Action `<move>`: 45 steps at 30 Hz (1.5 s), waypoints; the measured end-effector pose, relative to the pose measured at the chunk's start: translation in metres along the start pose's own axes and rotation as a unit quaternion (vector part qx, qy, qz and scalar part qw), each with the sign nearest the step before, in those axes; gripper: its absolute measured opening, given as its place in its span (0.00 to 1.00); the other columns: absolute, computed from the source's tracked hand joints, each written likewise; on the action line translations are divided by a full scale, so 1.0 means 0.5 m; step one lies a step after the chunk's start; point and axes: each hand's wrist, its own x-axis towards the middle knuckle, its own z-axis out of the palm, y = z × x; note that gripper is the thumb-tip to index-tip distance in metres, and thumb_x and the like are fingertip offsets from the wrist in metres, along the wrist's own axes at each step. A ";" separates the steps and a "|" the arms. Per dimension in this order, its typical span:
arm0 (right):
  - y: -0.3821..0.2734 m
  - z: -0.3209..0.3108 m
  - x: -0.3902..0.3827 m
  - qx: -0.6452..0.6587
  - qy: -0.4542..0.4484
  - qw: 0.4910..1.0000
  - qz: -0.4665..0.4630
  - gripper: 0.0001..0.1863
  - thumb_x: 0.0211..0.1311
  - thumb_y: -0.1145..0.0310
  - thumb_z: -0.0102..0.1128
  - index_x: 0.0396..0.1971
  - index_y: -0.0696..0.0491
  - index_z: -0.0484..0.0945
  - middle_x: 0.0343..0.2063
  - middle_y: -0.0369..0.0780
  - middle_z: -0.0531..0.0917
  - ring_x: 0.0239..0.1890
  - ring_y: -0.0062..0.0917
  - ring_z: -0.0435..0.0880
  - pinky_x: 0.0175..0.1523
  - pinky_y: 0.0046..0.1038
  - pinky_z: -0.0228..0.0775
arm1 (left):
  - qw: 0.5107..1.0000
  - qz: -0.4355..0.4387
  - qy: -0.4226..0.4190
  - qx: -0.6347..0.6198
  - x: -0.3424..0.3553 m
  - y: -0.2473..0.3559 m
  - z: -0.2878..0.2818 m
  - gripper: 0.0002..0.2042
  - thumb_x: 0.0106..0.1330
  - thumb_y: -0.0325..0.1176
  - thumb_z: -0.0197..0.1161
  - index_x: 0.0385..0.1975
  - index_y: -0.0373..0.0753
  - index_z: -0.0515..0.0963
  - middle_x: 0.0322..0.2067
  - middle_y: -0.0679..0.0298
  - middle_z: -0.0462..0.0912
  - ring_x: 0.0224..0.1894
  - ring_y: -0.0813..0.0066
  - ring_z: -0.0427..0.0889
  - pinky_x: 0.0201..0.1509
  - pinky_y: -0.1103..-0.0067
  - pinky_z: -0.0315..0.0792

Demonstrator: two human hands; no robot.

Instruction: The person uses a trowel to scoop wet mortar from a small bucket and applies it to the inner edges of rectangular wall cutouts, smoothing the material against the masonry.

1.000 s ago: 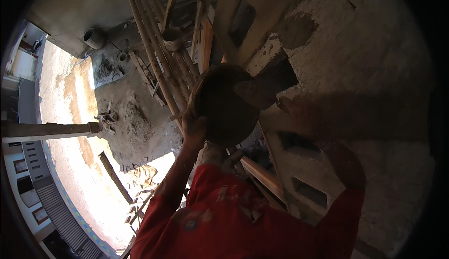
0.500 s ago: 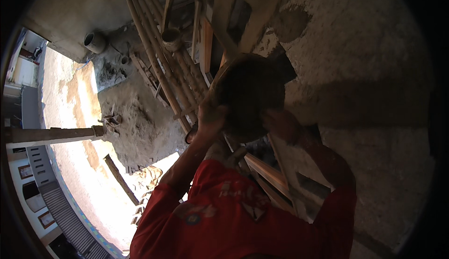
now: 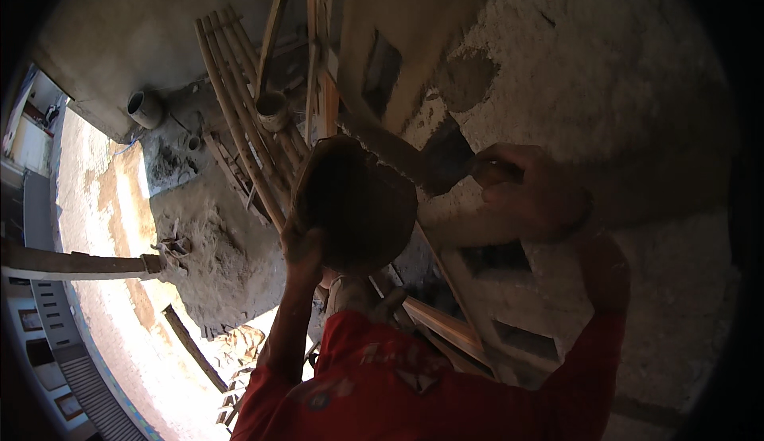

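One round mortar bowl (image 3: 356,206), held out ahead of the torso, mouth toward the camera, inside deep in shade; can't tell how full.

Left hand (image 3: 302,251) clamped on its near-left rim, thumb on the rim side; left forearm runs nearly straight up from the sleeve.

Right hand (image 3: 532,190) closed around the handle of one trowel (image 3: 499,173), just right of the bowl. Right elbow bent and out to the side, forearm angled up and inward, knuckles up. Blade is dark against the wall; can't tell if it touches the bowl.

Behind: one plastered wall (image 3: 605,99), at least four dark openings, one round darker patch (image 3: 468,80) high up.

Beyond the bowl: bamboo poles (image 3: 231,83) side by side, at least three. Two buckets: one pale bucket (image 3: 273,111) at the poles, one grey bucket (image 3: 146,110) tipped on the floor farther left. One post (image 3: 79,265) at far left.
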 end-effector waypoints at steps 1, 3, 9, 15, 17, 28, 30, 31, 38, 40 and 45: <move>-0.001 -0.017 0.007 0.041 -0.006 0.998 0.051 0.24 0.52 0.68 0.64 0.50 0.60 0.75 0.31 0.41 0.81 0.34 0.27 0.81 0.41 0.28 0.73 | 1.000 0.001 0.009 0.008 0.004 0.000 -0.007 0.27 0.51 0.16 0.49 0.56 0.28 0.70 0.50 0.57 0.79 0.52 0.70 0.78 0.56 0.78 0.72; 0.075 -0.067 0.047 0.030 0.037 0.997 0.066 0.21 0.56 0.66 0.61 0.49 0.60 0.76 0.32 0.40 0.81 0.34 0.22 0.81 0.38 0.27 0.73 | 1.000 0.021 0.011 0.009 0.002 0.002 -0.018 0.28 0.50 0.16 0.48 0.57 0.29 0.70 0.50 0.57 0.79 0.52 0.71 0.78 0.55 0.78 0.72; 0.070 -0.261 0.035 -0.200 0.415 0.878 0.132 0.32 0.60 0.54 0.58 0.57 0.65 0.71 0.49 0.52 0.79 0.51 0.37 0.78 0.55 0.33 0.69 | 1.000 -0.007 -0.009 0.016 -0.006 0.013 0.002 0.28 0.50 0.16 0.47 0.57 0.29 0.70 0.50 0.56 0.79 0.52 0.70 0.77 0.55 0.77 0.72; -0.010 -0.113 -0.011 -0.308 0.131 0.933 0.133 0.26 0.63 0.51 0.55 0.58 0.48 0.74 0.48 0.49 0.81 0.51 0.40 0.80 0.56 0.37 0.69 | 0.998 0.025 -0.026 0.041 -0.025 0.013 0.012 0.28 0.49 0.17 0.48 0.56 0.30 0.70 0.49 0.56 0.79 0.53 0.69 0.77 0.58 0.75 0.70; 0.063 -0.001 -0.033 -0.328 0.108 0.938 0.037 0.25 0.60 0.54 0.58 0.57 0.46 0.74 0.44 0.46 0.82 0.48 0.39 0.80 0.54 0.38 0.70 | 0.997 0.036 -0.043 0.054 -0.024 -0.006 0.037 0.28 0.49 0.17 0.49 0.56 0.30 0.70 0.48 0.57 0.79 0.53 0.69 0.77 0.59 0.75 0.70; 0.325 0.293 -0.039 -0.334 -0.047 0.940 -0.051 0.11 0.56 0.70 0.55 0.40 0.53 0.75 0.31 0.46 0.81 0.37 0.36 0.83 0.39 0.37 0.77 | 0.976 0.091 -0.133 0.147 -0.033 -0.005 0.182 0.26 0.49 0.19 0.51 0.54 0.32 0.73 0.44 0.55 0.82 0.52 0.69 0.79 0.57 0.75 0.70; 0.346 0.294 -0.047 -0.367 -0.026 0.903 -0.221 0.11 0.57 0.69 0.55 0.40 0.53 0.76 0.32 0.46 0.81 0.37 0.38 0.83 0.40 0.37 0.77 | 0.971 0.066 -0.124 0.196 -0.037 0.012 0.194 0.26 0.49 0.19 0.52 0.53 0.32 0.73 0.44 0.56 0.82 0.51 0.70 0.80 0.56 0.75 0.71; 0.354 0.300 -0.050 -0.337 -0.009 0.911 -0.237 0.12 0.58 0.68 0.55 0.41 0.53 0.77 0.32 0.46 0.82 0.37 0.39 0.83 0.41 0.37 0.76 | 0.969 0.047 -0.111 0.216 -0.039 0.014 0.197 0.26 0.49 0.19 0.52 0.53 0.31 0.73 0.43 0.56 0.82 0.50 0.71 0.80 0.56 0.75 0.71; 0.288 0.290 -0.065 -0.064 0.046 0.997 -0.028 0.18 0.58 0.63 0.61 0.47 0.52 0.77 0.37 0.46 0.83 0.41 0.43 0.82 0.46 0.40 0.75 | 0.991 0.011 -0.094 0.096 -0.004 -0.046 0.143 0.24 0.51 0.18 0.52 0.52 0.31 0.73 0.43 0.59 0.82 0.47 0.76 0.78 0.51 0.81 0.71; 0.288 0.280 -0.056 -0.096 0.060 0.993 -0.017 0.17 0.58 0.63 0.61 0.47 0.52 0.77 0.38 0.46 0.83 0.42 0.44 0.82 0.47 0.40 0.75 | 0.994 -0.001 -0.093 0.054 0.005 -0.058 0.132 0.23 0.52 0.17 0.52 0.52 0.31 0.73 0.43 0.60 0.81 0.47 0.75 0.79 0.51 0.80 0.72; 0.263 0.247 -0.024 -0.103 0.077 0.992 -0.005 0.19 0.55 0.66 0.64 0.47 0.53 0.76 0.36 0.48 0.83 0.42 0.43 0.83 0.46 0.39 0.75 | 0.997 -0.041 -0.047 -0.044 0.029 -0.078 0.126 0.24 0.52 0.15 0.50 0.53 0.30 0.72 0.45 0.62 0.81 0.45 0.75 0.80 0.49 0.80 0.73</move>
